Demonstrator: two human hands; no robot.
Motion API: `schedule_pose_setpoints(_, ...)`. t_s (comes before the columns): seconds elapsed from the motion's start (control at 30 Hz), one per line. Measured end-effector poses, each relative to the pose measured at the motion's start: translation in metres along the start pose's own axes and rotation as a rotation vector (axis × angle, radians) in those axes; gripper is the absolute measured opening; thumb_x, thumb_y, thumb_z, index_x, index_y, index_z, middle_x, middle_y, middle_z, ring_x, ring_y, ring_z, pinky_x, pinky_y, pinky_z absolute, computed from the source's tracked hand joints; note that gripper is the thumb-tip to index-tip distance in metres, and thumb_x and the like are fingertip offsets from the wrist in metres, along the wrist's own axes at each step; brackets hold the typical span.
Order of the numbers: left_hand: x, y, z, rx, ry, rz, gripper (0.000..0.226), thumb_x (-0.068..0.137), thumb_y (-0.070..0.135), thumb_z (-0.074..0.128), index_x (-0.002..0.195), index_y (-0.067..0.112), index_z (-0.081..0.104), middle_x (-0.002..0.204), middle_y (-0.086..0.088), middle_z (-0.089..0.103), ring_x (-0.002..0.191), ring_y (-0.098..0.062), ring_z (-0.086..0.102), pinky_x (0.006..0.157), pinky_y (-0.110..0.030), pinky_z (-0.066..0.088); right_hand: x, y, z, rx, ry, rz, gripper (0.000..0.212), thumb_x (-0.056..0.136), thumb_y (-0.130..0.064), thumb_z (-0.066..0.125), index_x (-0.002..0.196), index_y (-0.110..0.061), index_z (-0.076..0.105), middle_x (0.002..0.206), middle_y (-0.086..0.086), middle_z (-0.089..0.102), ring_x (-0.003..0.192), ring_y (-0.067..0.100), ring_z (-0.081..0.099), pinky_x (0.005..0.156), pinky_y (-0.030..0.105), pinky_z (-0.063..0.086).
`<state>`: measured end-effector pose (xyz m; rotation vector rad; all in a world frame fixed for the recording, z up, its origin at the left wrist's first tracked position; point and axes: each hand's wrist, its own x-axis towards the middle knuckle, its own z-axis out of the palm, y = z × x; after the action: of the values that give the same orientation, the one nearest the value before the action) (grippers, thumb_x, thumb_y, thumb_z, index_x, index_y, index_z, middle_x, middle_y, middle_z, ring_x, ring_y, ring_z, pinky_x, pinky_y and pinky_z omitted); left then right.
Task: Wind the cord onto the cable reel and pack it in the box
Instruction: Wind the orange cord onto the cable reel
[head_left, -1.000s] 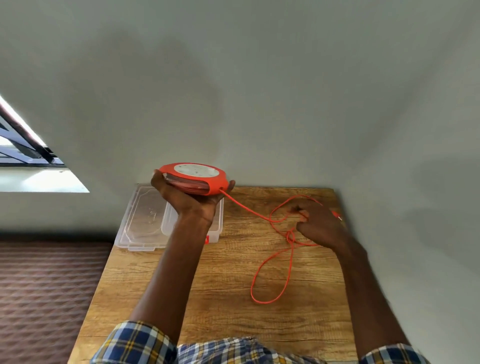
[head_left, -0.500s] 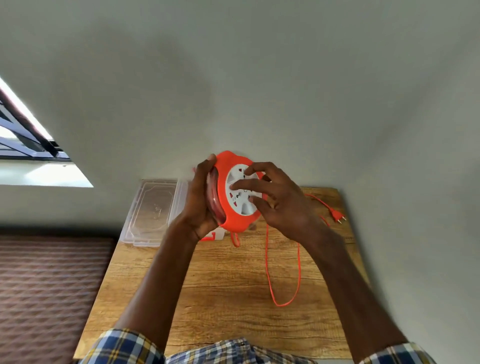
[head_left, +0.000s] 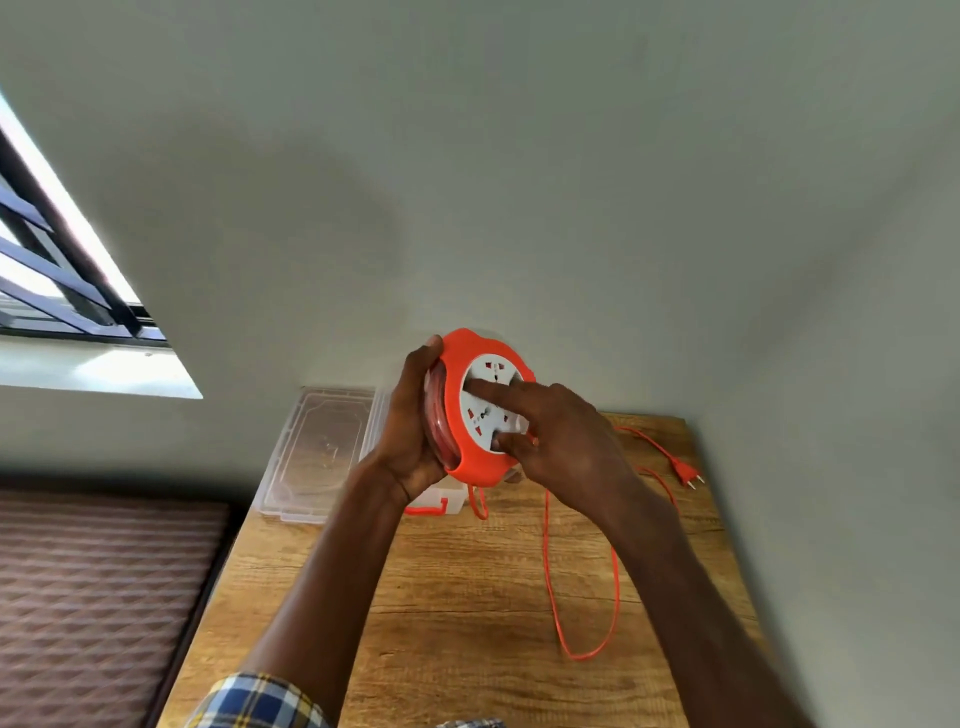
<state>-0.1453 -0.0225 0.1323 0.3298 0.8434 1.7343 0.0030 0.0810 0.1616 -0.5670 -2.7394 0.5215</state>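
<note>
Since the earlier frame, the right hand (head_left: 566, 441) has shifted its fingers (head_left: 498, 392) on the white socket face of the reel (head_left: 480, 410): one finger now lies pointed across the face and another presses its lower edge, where before they were spread over it. One reel is present, orange, held on edge above the far part of the tabletop (head_left: 467, 597). The left hand (head_left: 413, 423) grips it from the back, fingers curled over the far rim and palm against the rear side. Wound cord shows red through the gap between the two flanges.

One cord (head_left: 582, 571) hangs from the bottom of the reel and forms one long loop on the tabletop, toward the right edge. Its one plug (head_left: 685, 472), with two pins, lies near the far right corner.

One clear box (head_left: 447, 499) sits at the far left corner, mostly hidden behind the left wrist. One clear lid (head_left: 317, 447) lies just beside it on the left, overhanging the left edge. One orange latch shows on the box front.
</note>
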Motion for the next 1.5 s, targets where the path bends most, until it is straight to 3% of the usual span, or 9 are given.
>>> schedule_pose_setpoints(0.17, 0.003, -0.003, 0.01, 0.057, 0.003, 0.004, 0.059, 0.102, 0.062, 0.048, 0.126, 0.017, 0.077, 0.125, -0.02, 0.075, 0.112, -0.034, 0.074, 0.09, -0.046, 0.062, 0.0, -0.002, 0.001, -0.075, 0.106, 0.158, 0.067, 0.08, -0.047, 0.073, 0.143, -0.051, 0.052, 0.135, -0.002, 0.07, 0.114, 0.025, 0.07, 0.089, 0.038, 0.059)
schedule_pose_setpoints(0.37, 0.009, -0.005, 0.014, 0.129, -0.023, 0.015, 0.058, 0.101, 0.061, 0.049, 0.129, 0.019, 0.076, 0.129, -0.02, 0.073, 0.116, -0.035, 0.073, 0.09, -0.043, 0.061, 0.004, -0.011, 0.01, 0.575, 0.219, 0.597, 0.078, 0.069, -0.068, 0.071, 0.14, -0.036, 0.061, 0.14, -0.006, 0.066, 0.117, 0.015, 0.066, 0.087, 0.03, 0.054)
schedule_pose_setpoints(0.53, 0.015, -0.005, 0.015, 0.092, 0.034, -0.003, 0.065, 0.099, 0.066, 0.047, 0.131, 0.016, 0.074, 0.133, -0.022, 0.071, 0.117, -0.038, 0.071, 0.093, -0.049, 0.06, -0.01, -0.003, -0.002, 0.342, 0.178, 0.417, 0.058, 0.091, -0.062, 0.064, 0.145, -0.049, 0.048, 0.118, -0.01, 0.076, 0.083, 0.014, 0.072, 0.079, 0.04, 0.063)
schedule_pose_setpoints(0.7, 0.015, -0.008, 0.011, 0.034, 0.019, -0.059, 0.07, 0.097, 0.072, 0.046, 0.132, 0.018, 0.074, 0.135, -0.021, 0.07, 0.114, -0.038, 0.072, 0.092, -0.053, 0.059, -0.015, 0.018, -0.012, 0.159, 0.118, 0.085, 0.044, 0.097, -0.026, 0.071, 0.131, -0.052, 0.063, 0.139, -0.015, 0.055, 0.095, 0.009, 0.067, 0.079, 0.029, 0.06)
schedule_pose_setpoints(0.93, 0.015, -0.017, 0.018, 0.067, -0.053, -0.157, 0.065, 0.092, 0.071, 0.052, 0.122, 0.02, 0.08, 0.122, -0.016, 0.076, 0.106, -0.034, 0.076, 0.087, -0.048, 0.063, -0.021, 0.042, -0.018, 0.294, -0.17, 0.016, 0.061, 0.095, -0.018, 0.071, 0.136, -0.059, 0.055, 0.154, -0.017, 0.048, 0.132, 0.008, 0.053, 0.095, 0.015, 0.046)
schedule_pose_setpoints(1.07, 0.016, -0.018, 0.025, 0.064, -0.018, -0.141, 0.066, 0.098, 0.069, 0.046, 0.123, 0.018, 0.079, 0.122, -0.018, 0.076, 0.106, -0.035, 0.075, 0.086, -0.049, 0.063, -0.023, 0.035, -0.009, 0.092, 0.053, 0.068, 0.065, 0.091, -0.023, 0.072, 0.137, -0.062, 0.05, 0.151, -0.013, 0.055, 0.133, 0.018, 0.056, 0.098, 0.04, 0.056)
schedule_pose_setpoints(1.2, 0.017, -0.013, 0.032, 0.11, -0.027, -0.088, 0.062, 0.099, 0.063, 0.05, 0.123, 0.014, 0.078, 0.121, -0.02, 0.075, 0.106, -0.034, 0.075, 0.086, -0.044, 0.063, -0.026, 0.019, 0.007, 0.204, 0.307, 0.295, 0.069, 0.073, -0.06, 0.071, 0.133, -0.071, 0.039, 0.114, -0.017, 0.076, 0.103, 0.005, 0.071, 0.086, 0.032, 0.061)
schedule_pose_setpoints(1.3, 0.017, -0.016, 0.033, 0.127, -0.018, -0.081, 0.062, 0.101, 0.062, 0.049, 0.126, 0.012, 0.075, 0.123, -0.021, 0.074, 0.107, -0.034, 0.074, 0.089, -0.046, 0.063, -0.022, 0.015, 0.015, 0.298, 0.366, 0.468, 0.073, 0.071, -0.083, 0.059, 0.135, -0.047, 0.06, 0.108, -0.012, 0.078, 0.096, 0.007, 0.073, 0.082, 0.037, 0.062)
schedule_pose_setpoints(1.5, 0.013, -0.022, 0.034, 0.073, -0.078, -0.118, 0.066, 0.1, 0.068, 0.043, 0.126, 0.017, 0.078, 0.127, -0.017, 0.075, 0.113, -0.033, 0.074, 0.087, -0.046, 0.062, -0.031, 0.02, 0.009, 0.084, 0.45, 0.362, 0.08, 0.081, -0.092, 0.043, 0.134, -0.037, 0.066, 0.083, -0.009, 0.079, 0.078, 0.009, 0.075, 0.069, 0.031, 0.061)
